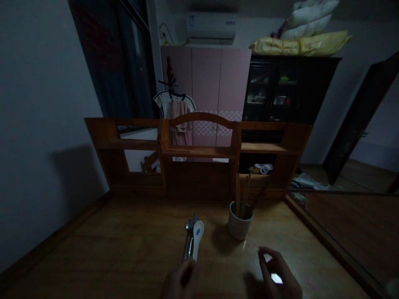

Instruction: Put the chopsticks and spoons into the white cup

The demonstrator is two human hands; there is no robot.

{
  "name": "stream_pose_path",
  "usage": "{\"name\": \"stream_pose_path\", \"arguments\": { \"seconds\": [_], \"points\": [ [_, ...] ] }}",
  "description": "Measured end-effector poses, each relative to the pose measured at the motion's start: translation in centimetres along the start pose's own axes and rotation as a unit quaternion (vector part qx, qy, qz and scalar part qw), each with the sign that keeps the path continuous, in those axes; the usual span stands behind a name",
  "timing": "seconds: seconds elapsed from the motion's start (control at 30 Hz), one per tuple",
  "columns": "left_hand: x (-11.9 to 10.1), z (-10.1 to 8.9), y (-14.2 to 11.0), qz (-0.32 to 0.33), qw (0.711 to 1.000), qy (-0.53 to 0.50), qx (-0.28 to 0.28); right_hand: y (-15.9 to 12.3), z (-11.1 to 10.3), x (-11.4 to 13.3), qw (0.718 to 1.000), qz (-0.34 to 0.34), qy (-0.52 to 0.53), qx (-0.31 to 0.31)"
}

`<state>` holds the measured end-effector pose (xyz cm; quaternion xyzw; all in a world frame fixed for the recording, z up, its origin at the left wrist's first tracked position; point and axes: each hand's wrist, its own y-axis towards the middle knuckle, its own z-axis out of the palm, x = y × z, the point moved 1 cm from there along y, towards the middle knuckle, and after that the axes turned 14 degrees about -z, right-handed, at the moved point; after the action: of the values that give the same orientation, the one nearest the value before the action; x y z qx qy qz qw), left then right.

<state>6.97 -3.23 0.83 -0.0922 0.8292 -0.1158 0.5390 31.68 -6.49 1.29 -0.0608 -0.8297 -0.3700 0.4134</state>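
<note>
My left hand [180, 281] is at the bottom edge, closed on the handles of a white ceramic spoon [197, 236] and a metal spoon [189, 238], which point away from me over the wooden desk [109, 249]. My right hand [274, 276] hovers low at the bottom right, fingers apart and slightly curled, holding nothing that I can see. A white cup [239, 224] with several chopsticks [241, 195] stands upright on the desk just beyond and between the two hands.
A wooden shelf unit [199, 153] runs along the desk's far edge. Behind it stand a pink wardrobe [215, 83], a dark cabinet [286, 89] with bedding on top, and hung clothes [176, 110]. A wall is at the left.
</note>
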Motion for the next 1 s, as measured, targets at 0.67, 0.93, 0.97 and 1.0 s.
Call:
{"name": "stream_pose_path", "arguments": {
  "seconds": [0.67, 0.93, 0.97, 1.0],
  "points": [
    [0.3, -0.3, 1.6, -0.082, 0.959, 0.256, -0.087, 0.0, 0.3, -0.6, 0.999, -0.018, 0.039, 0.028],
    [0.5, -0.2, 1.9, -0.083, 0.966, 0.232, -0.078, -0.1, 0.1, -1.1, 0.996, -0.040, 0.055, 0.050],
    [0.6, -0.2, 1.9, -0.088, 0.966, 0.230, -0.078, -0.1, 0.1, -1.1, 0.996, -0.042, 0.062, 0.048],
    [0.6, -0.2, 2.0, -0.088, 0.967, 0.227, -0.079, -0.1, 0.1, -1.1, 0.996, -0.042, 0.066, 0.045]
  ]
}}
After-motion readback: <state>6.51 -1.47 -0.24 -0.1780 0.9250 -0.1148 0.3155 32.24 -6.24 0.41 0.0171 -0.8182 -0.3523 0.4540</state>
